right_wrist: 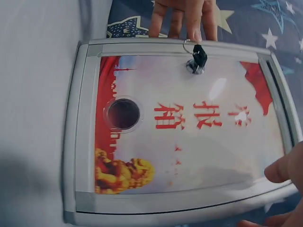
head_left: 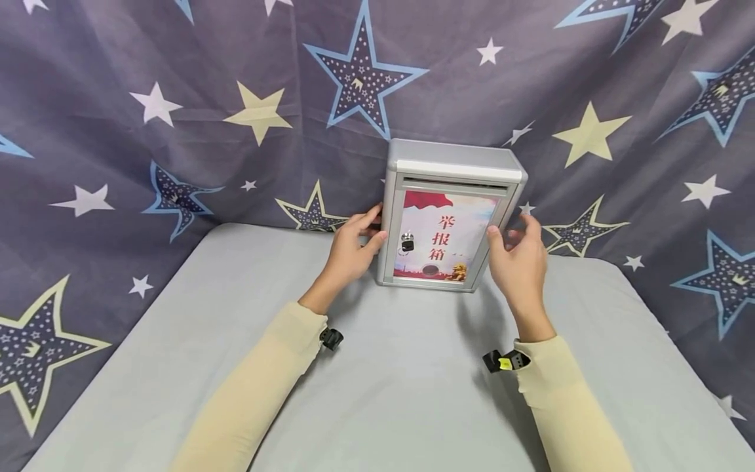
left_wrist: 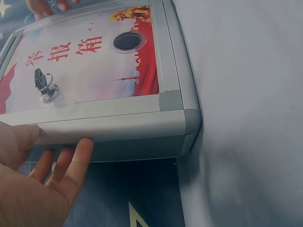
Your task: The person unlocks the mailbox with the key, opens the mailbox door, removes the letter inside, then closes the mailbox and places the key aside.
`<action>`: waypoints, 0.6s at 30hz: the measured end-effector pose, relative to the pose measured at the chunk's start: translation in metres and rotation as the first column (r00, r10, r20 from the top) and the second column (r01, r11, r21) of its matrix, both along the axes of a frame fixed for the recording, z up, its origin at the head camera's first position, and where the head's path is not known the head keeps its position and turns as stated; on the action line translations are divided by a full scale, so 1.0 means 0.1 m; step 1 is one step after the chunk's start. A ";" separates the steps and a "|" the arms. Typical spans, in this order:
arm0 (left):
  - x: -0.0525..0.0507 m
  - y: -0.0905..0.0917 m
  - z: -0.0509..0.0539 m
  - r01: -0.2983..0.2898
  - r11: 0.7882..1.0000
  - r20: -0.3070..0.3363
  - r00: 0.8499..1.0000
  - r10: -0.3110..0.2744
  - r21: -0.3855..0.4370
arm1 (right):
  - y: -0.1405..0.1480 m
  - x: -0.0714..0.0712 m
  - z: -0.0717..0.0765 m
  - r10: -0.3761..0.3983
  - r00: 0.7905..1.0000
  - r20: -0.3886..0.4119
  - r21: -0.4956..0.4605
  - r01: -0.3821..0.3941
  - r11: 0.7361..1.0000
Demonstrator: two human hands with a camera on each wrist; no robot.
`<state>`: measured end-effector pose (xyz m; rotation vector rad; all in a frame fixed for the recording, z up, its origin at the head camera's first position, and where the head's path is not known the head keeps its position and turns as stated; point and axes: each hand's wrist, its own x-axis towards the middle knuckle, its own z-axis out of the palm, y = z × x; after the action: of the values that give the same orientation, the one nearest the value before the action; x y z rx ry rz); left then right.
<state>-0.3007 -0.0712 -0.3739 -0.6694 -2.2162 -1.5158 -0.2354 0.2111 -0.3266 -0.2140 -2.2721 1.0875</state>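
- Nearest first, well short of the fingers: pale sleeves (head_left: 244,396) come in from both sides, angled so the two hands flank one thing. A small black device (head_left: 505,362) pokes out at the right cuff.
- Here's the left hand (head_left: 349,252): thumb on the front rim, fingers round at the side wall, grasping that edge, I'd say to steady it.
- Across to the right hand (head_left: 522,265), roughly mirroring: thumb touching the front rim, the other fingers beside or behind the side wall. Are they gripping? From here I can't tell.
- And between those two sets of fingers stands the silver box (head_left: 466,219), upright, base on the grey cloth (head_left: 389,380). It's tall, so a hand at each side looks a sensible guard against tipping.
- Just inward of the left thumb, a black key (left_wrist: 40,78) sits in the lock (left_wrist: 49,93); holding by the rim leaves it untouched.
- Higher than both thumbs runs a narrow slot (head_left: 454,186); lower than them, a round dark disc (head_left: 430,269). No fingers cover either.
- Beyond the fingertips, close behind, hangs a starry curtain (head_left: 212,141).
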 end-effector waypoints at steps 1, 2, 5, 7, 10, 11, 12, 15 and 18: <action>0.00 0.00 0.00 -0.001 1.000 -0.001 1.000 0.001 0.001 | -0.02 0.01 0.00 -0.017 0.999 -0.031 0.029 0.018 0.999; 0.00 0.00 0.00 -0.002 1.000 -0.002 1.000 0.002 0.001 | -0.05 0.03 0.01 -0.027 0.998 -0.062 0.060 0.031 0.998; 0.01 0.00 0.01 -0.012 1.000 -0.004 1.000 0.012 0.004 | -0.13 0.06 0.01 -0.021 0.988 -0.155 0.146 0.044 0.988; 0.01 0.00 0.02 -0.018 1.000 -0.003 1.000 0.018 0.003 | -0.19 0.07 -0.01 -0.004 0.981 -0.192 0.190 0.041 0.981; 0.01 0.01 0.02 -0.023 1.000 -0.001 1.000 0.023 0.001 | -0.28 0.09 -0.05 0.035 0.975 -0.220 0.238 0.019 0.971; 0.01 0.01 0.01 -0.022 1.000 0.000 1.000 0.022 0.002 | -0.31 0.09 -0.07 0.048 0.973 -0.228 0.251 0.012 0.968; 0.01 0.01 0.01 -0.021 1.000 0.001 1.000 0.021 0.002 | -0.34 0.10 -0.08 0.062 0.970 -0.236 0.266 0.003 0.964; 0.01 0.01 0.01 -0.019 1.000 0.006 1.000 0.019 0.004 | -0.43 0.11 -0.13 0.112 0.955 -0.276 0.320 -0.019 0.947; 0.02 0.02 0.01 -0.015 1.000 0.010 1.000 0.015 0.010 | -0.51 0.11 -0.19 0.180 0.932 -0.314 0.383 -0.049 0.923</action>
<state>-0.2991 -0.0695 -0.3732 -0.6424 -2.2142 -1.5254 -0.2245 0.1597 -0.3453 0.2520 -2.1337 0.6651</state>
